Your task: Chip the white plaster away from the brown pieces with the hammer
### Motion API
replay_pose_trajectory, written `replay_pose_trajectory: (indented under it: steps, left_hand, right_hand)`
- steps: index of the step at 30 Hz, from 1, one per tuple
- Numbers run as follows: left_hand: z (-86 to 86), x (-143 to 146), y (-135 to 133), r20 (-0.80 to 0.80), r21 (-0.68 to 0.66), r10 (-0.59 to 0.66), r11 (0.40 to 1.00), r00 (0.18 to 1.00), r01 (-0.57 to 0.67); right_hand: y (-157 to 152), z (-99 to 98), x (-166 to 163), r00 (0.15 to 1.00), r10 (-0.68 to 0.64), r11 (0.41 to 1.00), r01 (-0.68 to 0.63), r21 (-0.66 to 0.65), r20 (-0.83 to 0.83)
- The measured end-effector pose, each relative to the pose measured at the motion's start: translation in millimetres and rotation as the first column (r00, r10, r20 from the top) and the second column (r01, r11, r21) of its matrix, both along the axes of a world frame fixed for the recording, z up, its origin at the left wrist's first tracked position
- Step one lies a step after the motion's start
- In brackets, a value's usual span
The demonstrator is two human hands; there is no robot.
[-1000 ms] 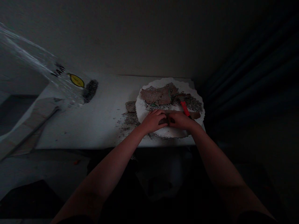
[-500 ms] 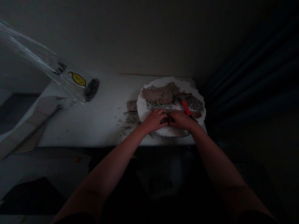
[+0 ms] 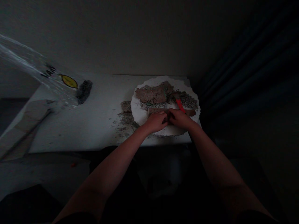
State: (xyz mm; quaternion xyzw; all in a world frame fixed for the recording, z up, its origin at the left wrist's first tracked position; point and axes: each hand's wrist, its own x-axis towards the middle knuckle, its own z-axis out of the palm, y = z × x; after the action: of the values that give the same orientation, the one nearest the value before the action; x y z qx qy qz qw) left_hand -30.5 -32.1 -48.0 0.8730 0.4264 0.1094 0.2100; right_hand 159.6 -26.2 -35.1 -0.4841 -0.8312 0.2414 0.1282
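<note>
In the dim head view, a white round board (image 3: 137,119) with a scalloped edge lies on the table. My left hand (image 3: 157,121) and my right hand (image 3: 179,119) meet over its front half, fingers curled on a long brown perforated piece (image 3: 191,113). The fingers hide its middle; its ends show on both sides. A red-handled tool (image 3: 180,105) lies just beyond my right hand. Behind my hands, a wider brown perforated sheet (image 3: 153,94) with ragged edges rests on grey crumbs (image 3: 189,101).
A clear plastic bag (image 3: 46,76) with a yellow oval print and dark bits at its bottom is at the left. A brown piece (image 3: 126,106) and scattered crumbs (image 3: 125,121) lie left of the board on the white table (image 3: 93,124). Dark curtains (image 3: 247,74) hang at right.
The view has shifted slightly, so the board and bag appear further left. Relative to the board, both hands are a little further right, and more of the brown piece shows beyond my left fingers.
</note>
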Motion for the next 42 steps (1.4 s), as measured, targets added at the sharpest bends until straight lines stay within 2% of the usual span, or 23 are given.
replay_pose_trajectory:
  steps: [14, 33, 42]
  left_hand:
    - [16.0, 6.7, 9.7, -0.139, -0.004, -0.038, 0.999, 0.990, 0.038]
    - [20.7, 8.7, 19.1, -0.242, -0.061, -0.130, 0.991, 0.962, 0.119]
    - [26.4, 11.8, 20.2, -0.261, -0.097, -0.133, 0.989, 0.956, 0.112]
  right_hand:
    - [1.0, 3.1, 1.5, 1.000, -0.016, 1.000, 0.016, -0.019, -0.012]
    - [0.1, 1.5, 2.4, 0.999, 0.011, 1.000, -0.012, -0.007, -0.049]
    - [1.6, -2.9, 3.8, 0.998, 0.017, 1.000, -0.018, -0.013, -0.061]
